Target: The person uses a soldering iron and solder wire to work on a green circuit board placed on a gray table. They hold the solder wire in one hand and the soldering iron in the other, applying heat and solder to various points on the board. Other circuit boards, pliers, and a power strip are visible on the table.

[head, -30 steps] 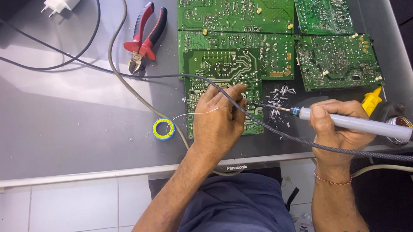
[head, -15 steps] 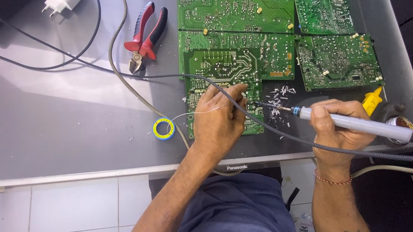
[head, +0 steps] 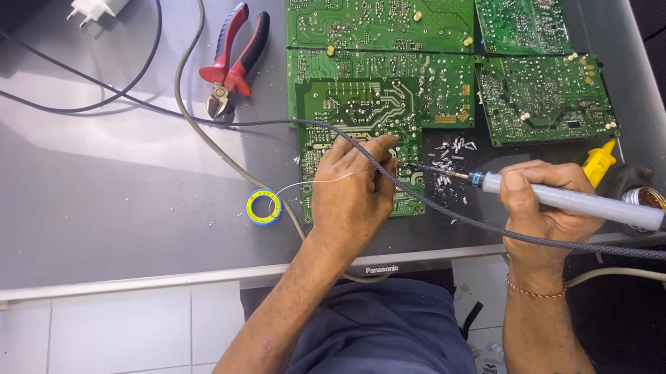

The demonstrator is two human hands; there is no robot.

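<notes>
Your right hand [head: 544,206], fingers clamped on the soldering iron [head: 564,200], aims its long axis left toward your left hand [head: 353,189], whose fingers pinch solder wire [head: 309,182] on the near circuit board [head: 355,110].

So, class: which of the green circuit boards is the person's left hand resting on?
The lowest board, nearest the table edge; the left hand lies on it. The others sit beyond, untouched.
</notes>
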